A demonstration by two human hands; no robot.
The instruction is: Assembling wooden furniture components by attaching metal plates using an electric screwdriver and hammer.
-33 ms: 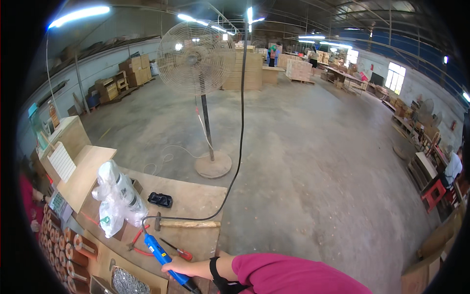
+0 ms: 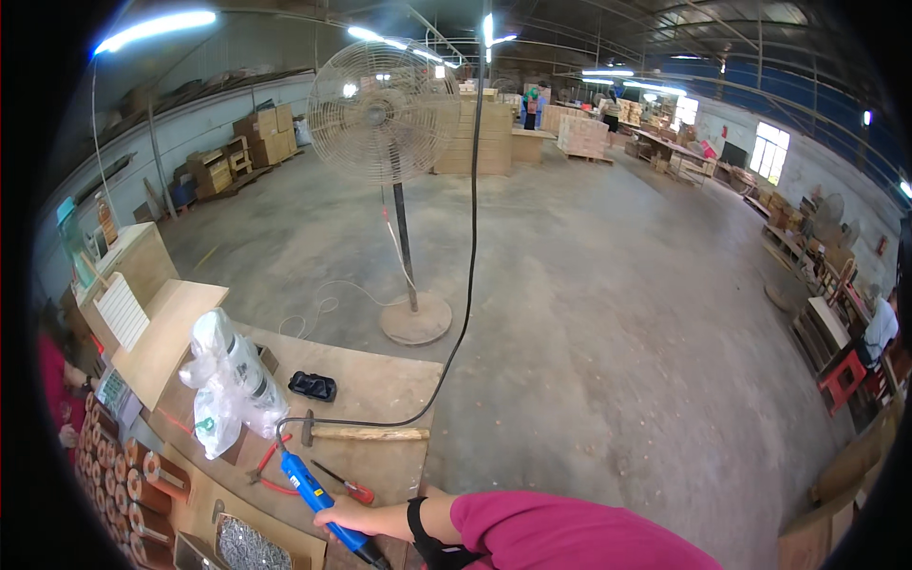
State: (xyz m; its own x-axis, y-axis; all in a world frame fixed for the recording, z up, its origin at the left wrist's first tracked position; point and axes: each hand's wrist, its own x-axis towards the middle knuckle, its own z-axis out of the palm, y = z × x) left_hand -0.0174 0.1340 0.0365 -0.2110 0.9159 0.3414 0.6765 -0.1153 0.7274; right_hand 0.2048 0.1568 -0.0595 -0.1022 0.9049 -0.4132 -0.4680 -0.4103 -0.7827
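My right hand is closed round a blue electric screwdriver. The tool slants down to the right, its black nose at the lower edge. From its upper end a black cable loops over the bench and rises. Beside the tool lie red-handled pliers and a screwdriver with a red handle. A wooden-handled hammer rests just beyond them. Close to the hand, an open box of small metal screws sits next to stacked reddish-brown cylinders. My left hand does not show.
Plastic-wrapped bottles and a black tray stand on the wooden bench. Beyond it is a tall pedestal fan on concrete floor. At the left edge, another person's hand shows; someone sits on a red stool at right.
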